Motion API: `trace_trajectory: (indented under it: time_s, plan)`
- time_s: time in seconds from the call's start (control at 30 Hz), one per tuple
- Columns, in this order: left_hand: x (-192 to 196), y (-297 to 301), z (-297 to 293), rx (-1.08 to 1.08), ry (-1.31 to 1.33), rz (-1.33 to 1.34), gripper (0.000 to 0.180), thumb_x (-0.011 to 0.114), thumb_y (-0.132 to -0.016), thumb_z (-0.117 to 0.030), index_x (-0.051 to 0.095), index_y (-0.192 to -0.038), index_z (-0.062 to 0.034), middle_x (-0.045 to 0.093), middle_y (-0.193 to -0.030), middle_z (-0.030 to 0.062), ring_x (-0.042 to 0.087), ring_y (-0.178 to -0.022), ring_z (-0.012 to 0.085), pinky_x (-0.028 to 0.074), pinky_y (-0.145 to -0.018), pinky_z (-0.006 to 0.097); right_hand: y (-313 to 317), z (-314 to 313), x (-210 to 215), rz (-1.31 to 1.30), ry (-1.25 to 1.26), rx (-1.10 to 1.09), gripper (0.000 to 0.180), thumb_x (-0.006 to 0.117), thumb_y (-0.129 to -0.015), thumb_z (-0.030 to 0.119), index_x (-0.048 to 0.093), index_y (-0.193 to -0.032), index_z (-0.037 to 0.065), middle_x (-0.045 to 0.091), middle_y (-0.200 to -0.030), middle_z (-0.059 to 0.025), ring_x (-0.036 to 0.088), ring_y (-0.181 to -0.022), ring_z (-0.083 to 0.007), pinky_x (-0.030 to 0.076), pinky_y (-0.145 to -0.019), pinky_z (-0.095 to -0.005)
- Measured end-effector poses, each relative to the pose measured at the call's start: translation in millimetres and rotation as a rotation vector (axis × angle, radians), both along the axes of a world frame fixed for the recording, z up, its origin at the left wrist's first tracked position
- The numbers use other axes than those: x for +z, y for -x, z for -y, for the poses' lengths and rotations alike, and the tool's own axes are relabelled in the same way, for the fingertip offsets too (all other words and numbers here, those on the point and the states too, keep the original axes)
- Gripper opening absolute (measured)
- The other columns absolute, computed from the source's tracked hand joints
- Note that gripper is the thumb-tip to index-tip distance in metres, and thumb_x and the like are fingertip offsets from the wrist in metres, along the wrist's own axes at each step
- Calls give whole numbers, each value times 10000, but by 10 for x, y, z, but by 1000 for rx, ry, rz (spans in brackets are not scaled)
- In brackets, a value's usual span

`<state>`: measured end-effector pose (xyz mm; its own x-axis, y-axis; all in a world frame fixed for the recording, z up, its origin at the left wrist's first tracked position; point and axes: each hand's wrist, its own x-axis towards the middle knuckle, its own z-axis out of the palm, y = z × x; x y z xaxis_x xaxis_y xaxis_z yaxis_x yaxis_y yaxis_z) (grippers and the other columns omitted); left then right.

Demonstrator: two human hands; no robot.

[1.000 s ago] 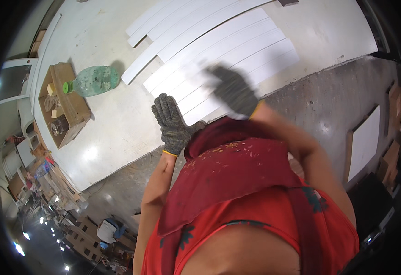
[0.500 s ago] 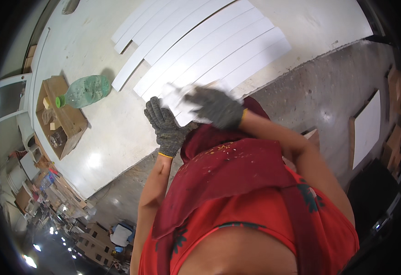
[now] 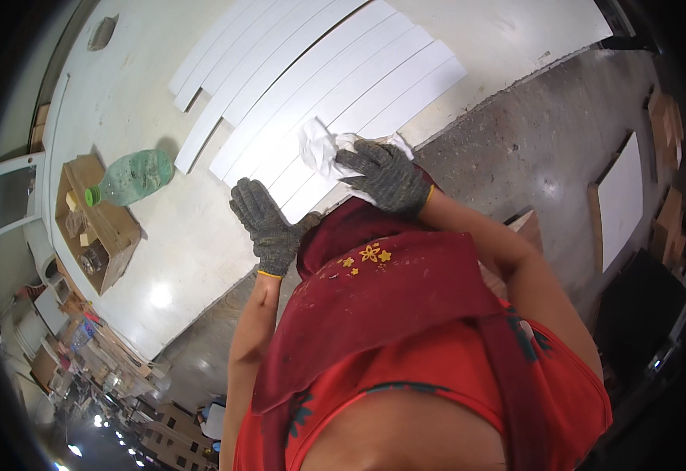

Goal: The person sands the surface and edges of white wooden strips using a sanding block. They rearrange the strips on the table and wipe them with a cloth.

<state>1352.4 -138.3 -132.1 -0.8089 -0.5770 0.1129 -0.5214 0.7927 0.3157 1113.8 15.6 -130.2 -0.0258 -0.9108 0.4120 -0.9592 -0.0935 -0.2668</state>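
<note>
Several long white strips point(image 3: 323, 93) lie side by side on the pale worktable. My left hand point(image 3: 266, 229), in a dark grey knit glove with a yellow cuff, rests at their near left end, its fingers stretched out and holding nothing. In a matching glove, my right hand point(image 3: 391, 179) grips a crumpled white cloth point(image 3: 319, 149) and presses it on the strips near the table's front edge. The cloth spreads out on both sides of the glove. My right palm is hidden from view.
A green plastic bottle point(image 3: 140, 177) with a bright green cap lies on its side against an open wooden box point(image 3: 111, 255) holding small pieces. A greyish block point(image 3: 103, 34) sits at the far left. Beyond the table's front edge point(image 3: 500, 106), a white panel point(image 3: 620, 202) stands at right.
My right hand has moved rightward with the cloth, farther from my left hand. My left hand stays by the strips' ends. The whole view has shifted slightly.
</note>
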Motion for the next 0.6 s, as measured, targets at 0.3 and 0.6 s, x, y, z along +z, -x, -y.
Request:
trace_trajectory:
  time_s: [0.3,0.6]
  plan:
    - [32,-8,-24,19,-14,34,1313,818,-638,-611,118,-1519,66,98,-1576,306,47,-1469,478,43,-1183,594,592,-317,-223,237,-10,-295,154,636,-899,148,707,-1035,157,574,-1304,-93,544,-1179,-257,484,-959,-463]
    - [6,-3,-16,3,9,13,1332,849,-615,-559,102,-1523,67,90,-1580,304,44,-1475,466,45,-1190,579,1016,-379,-95,-49,-37,-37,452,600,-834,113,647,-1276,193,524,-1430,-79,432,-1350,-251,327,-1130,-426]
